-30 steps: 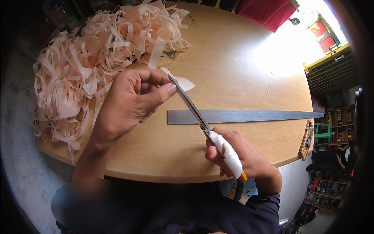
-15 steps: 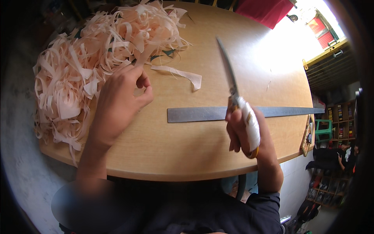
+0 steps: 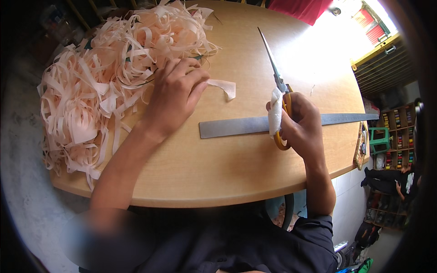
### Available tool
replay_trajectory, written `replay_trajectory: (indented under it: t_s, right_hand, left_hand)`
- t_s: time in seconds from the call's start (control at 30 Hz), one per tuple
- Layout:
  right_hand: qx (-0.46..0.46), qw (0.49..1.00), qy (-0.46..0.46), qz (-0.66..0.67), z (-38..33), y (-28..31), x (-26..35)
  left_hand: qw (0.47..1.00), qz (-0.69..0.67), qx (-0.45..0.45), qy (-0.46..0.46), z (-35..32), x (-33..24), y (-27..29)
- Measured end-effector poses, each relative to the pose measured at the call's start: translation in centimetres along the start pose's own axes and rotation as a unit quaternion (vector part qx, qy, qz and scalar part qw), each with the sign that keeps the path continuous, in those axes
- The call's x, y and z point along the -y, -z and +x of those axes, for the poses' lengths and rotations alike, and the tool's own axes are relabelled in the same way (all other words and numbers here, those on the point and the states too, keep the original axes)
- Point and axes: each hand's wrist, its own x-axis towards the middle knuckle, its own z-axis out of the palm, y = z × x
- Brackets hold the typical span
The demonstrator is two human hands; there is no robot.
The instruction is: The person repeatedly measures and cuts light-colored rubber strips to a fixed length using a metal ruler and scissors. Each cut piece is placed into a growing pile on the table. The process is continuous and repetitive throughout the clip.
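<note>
Scissors [image 3: 278, 86] stand in your right hand [image 3: 300, 125], fingers wrapped through the yellow, cloth-bound handles, blades shut and pointing away over the table [image 3: 218, 159]. Your left hand [image 3: 175, 93] lies curled on a pale strip [image 3: 223, 86] whose loose end pokes out past the fingertips, beside the heap of strips [image 3: 104, 82]. You look between cuts: next, feed that strip between the opened blades, clear of the metal ruler [image 3: 236, 126] under your right fingers.

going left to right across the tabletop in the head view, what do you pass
pile of pale pink strips → left hand → loose strip end → scissors held blades up in the right hand, with the long metal ruler lying flat beneath and running on toward the table's right edge
</note>
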Motion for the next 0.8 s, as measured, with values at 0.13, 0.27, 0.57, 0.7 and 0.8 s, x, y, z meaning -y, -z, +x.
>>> replay_trajectory:
  t_s: [0.13, 0.27, 0.57, 0.7, 0.8]
  right_hand:
    - [-0.012, 1.000, 0.020, 0.016, -0.2, -0.4, 0.7]
    - [-0.021, 1.000, 0.016, 0.013, -0.2, -0.7, 1.1]
    - [-0.018, 0.999, 0.018, 0.026, -0.2, -1.2, 0.9]
    - [-0.022, 0.999, 0.016, 0.033, -0.4, -1.1, 0.9]
    - [-0.012, 0.998, 0.034, 0.057, -0.4, -1.3, 0.8]
  left_hand:
    - [1.000, 0.021, 0.018, -0.004, -0.6, -0.1, -0.1]
    - [0.999, -0.008, 0.046, 0.009, -0.7, -0.7, 0.0]
    - [0.990, -0.122, -0.012, 0.069, -0.8, -2.4, 1.2]
    - [0.956, -0.245, -0.009, 0.163, -0.8, -2.3, 2.4]
    - [0.909, -0.359, 0.029, 0.210, -0.7, -2.5, 2.8]
